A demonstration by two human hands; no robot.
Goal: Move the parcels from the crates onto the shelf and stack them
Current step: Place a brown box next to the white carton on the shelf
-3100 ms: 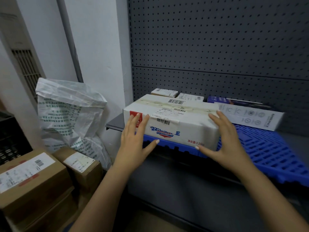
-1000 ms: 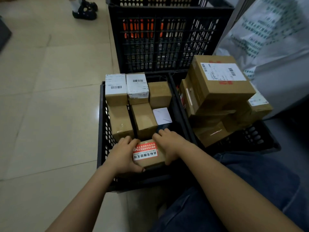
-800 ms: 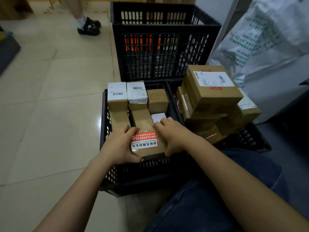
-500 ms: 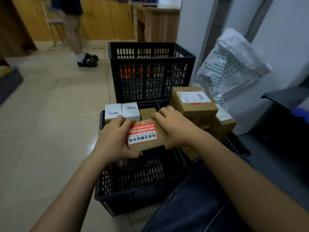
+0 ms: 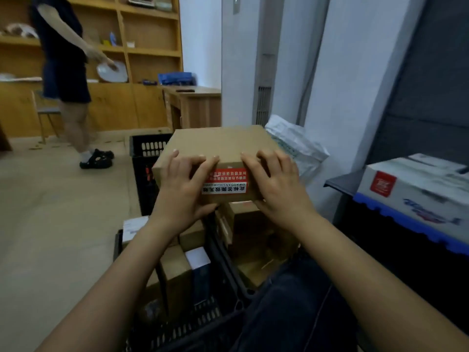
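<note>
I hold a brown cardboard parcel point(image 5: 218, 148) with a red-and-white sticker on its near face, lifted above the crates. My left hand point(image 5: 181, 191) grips its left near corner and my right hand point(image 5: 276, 186) grips its right near side. Below sits a black crate point(image 5: 203, 323) with several small brown and white parcels point(image 5: 176, 273) standing in it. To its right, more brown boxes point(image 5: 253, 232) lie piled. At the right edge the shelf point(image 5: 341, 180) carries a blue grid mat point(image 5: 406, 224) and a large white box point(image 5: 418, 189).
Another black crate point(image 5: 147, 174) stands behind the held parcel. A white printed sack point(image 5: 294, 146) leans against the wall. A person point(image 5: 66, 72) stands at the back left by wooden shelving point(image 5: 149, 47) and a desk point(image 5: 195, 105). My dark trouser leg point(image 5: 291, 301) is below.
Both hands took the stickered parcel out of the near crate and raised it. My view swung from the shelf down to the crates, then lifted toward the room.
</note>
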